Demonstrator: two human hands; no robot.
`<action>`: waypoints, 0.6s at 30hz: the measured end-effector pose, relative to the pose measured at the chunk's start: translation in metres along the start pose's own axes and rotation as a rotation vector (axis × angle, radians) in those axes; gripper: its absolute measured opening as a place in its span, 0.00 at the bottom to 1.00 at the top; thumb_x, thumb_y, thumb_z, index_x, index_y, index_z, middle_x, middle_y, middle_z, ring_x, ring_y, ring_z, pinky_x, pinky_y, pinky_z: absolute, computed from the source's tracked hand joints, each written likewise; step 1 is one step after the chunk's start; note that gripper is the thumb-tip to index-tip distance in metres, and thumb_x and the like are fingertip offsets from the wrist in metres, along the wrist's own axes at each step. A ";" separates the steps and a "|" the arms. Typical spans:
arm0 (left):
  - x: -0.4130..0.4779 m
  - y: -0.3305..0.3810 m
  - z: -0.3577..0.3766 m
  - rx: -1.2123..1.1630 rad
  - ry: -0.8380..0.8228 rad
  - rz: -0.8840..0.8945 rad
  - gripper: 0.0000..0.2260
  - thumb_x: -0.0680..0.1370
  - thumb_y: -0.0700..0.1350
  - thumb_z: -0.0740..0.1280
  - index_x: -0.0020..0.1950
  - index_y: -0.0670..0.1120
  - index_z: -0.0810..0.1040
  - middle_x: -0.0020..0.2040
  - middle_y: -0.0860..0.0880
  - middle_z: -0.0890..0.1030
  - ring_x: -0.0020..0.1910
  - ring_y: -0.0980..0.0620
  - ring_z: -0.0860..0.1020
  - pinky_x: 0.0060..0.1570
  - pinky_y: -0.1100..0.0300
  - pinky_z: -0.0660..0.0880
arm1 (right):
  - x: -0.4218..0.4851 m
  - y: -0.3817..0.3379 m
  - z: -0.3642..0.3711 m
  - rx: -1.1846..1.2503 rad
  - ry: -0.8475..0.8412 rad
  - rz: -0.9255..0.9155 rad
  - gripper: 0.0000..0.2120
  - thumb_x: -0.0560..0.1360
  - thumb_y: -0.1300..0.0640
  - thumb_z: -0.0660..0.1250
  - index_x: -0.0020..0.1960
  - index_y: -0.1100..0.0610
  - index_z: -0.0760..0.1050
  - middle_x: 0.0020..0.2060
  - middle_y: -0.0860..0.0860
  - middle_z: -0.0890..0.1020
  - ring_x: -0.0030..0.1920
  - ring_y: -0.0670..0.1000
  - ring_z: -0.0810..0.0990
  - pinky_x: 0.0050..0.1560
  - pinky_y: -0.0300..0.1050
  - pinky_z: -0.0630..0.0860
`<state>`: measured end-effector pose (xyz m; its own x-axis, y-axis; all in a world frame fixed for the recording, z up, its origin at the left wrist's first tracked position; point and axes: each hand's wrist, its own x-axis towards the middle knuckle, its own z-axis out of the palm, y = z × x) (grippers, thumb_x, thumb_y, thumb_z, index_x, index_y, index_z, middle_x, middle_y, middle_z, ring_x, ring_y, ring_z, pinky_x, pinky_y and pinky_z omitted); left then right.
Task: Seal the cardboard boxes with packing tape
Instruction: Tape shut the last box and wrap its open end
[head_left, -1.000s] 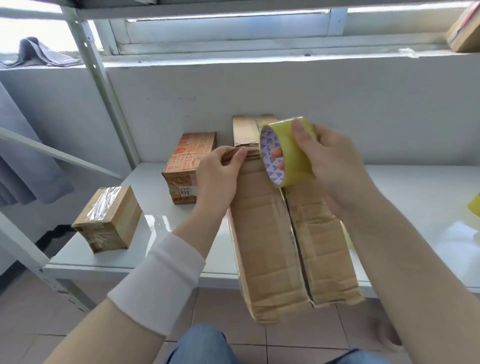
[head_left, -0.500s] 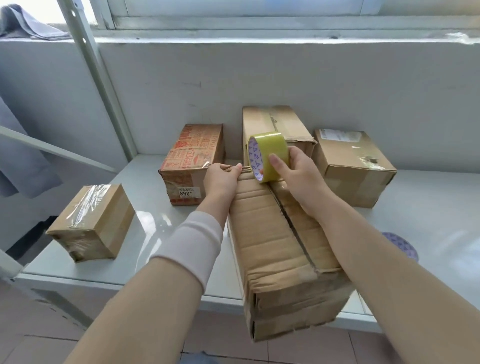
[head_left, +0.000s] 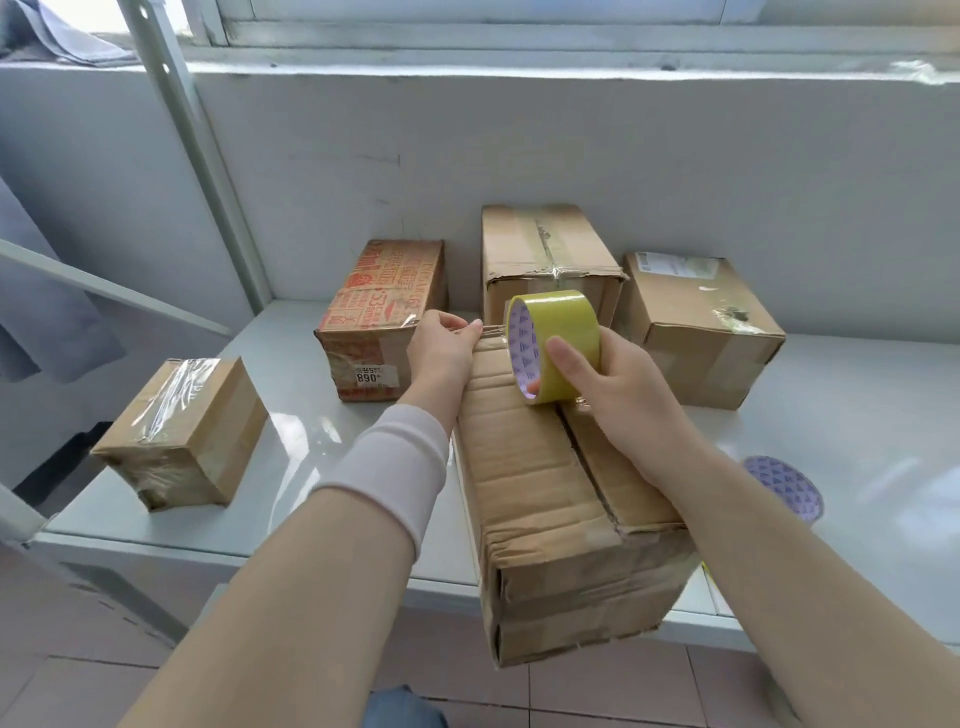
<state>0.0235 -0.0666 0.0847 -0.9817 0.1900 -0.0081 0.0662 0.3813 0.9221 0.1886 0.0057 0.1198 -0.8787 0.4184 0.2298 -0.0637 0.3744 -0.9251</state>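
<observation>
Tape roll (head_left: 553, 345): yellow-green, core white with purple triangles.
Near box (head_left: 540, 499): plain brown card.
Far-left box (head_left: 384, 306): brown, red-orange print.
Worktop (head_left: 291, 431): pale grey.
Disc (head_left: 784, 488) at right: same purple triangle pattern.
Sleeve (head_left: 395, 467): pale pink.

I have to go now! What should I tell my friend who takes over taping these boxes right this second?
Left hand: pinches the tape end at the far edge of the long box.
Right hand: grips the yellow tape roll just above that box.
Done: a short strip is pulled off the roll. The small box on the left has clear tape on it.
Left: the long box's middle seam is bare. Run tape along it, cut it, press it down. Then check the printed box, tall box and right box.
</observation>
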 end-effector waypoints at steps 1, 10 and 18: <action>-0.001 0.000 0.000 0.010 0.004 0.005 0.07 0.77 0.48 0.67 0.49 0.47 0.73 0.55 0.48 0.79 0.54 0.50 0.75 0.48 0.62 0.65 | -0.003 -0.004 -0.003 0.024 0.029 -0.008 0.11 0.76 0.50 0.62 0.48 0.57 0.74 0.35 0.50 0.82 0.29 0.36 0.79 0.30 0.25 0.69; -0.003 0.003 0.000 0.038 0.004 0.004 0.07 0.78 0.49 0.67 0.48 0.47 0.72 0.56 0.47 0.79 0.53 0.50 0.74 0.51 0.60 0.66 | -0.037 -0.003 -0.008 0.048 -0.038 0.013 0.18 0.68 0.42 0.62 0.50 0.54 0.75 0.38 0.49 0.85 0.43 0.45 0.83 0.51 0.39 0.76; -0.002 0.003 -0.001 0.072 0.006 0.011 0.11 0.78 0.49 0.67 0.54 0.44 0.77 0.57 0.47 0.79 0.56 0.49 0.74 0.50 0.62 0.65 | -0.084 -0.029 -0.034 0.107 0.021 0.038 0.20 0.63 0.40 0.62 0.48 0.52 0.74 0.32 0.46 0.84 0.33 0.40 0.82 0.31 0.31 0.75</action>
<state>0.0251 -0.0670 0.0879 -0.9819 0.1895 0.0041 0.0893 0.4432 0.8920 0.2806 -0.0125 0.1380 -0.8712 0.4485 0.1997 -0.0821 0.2679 -0.9599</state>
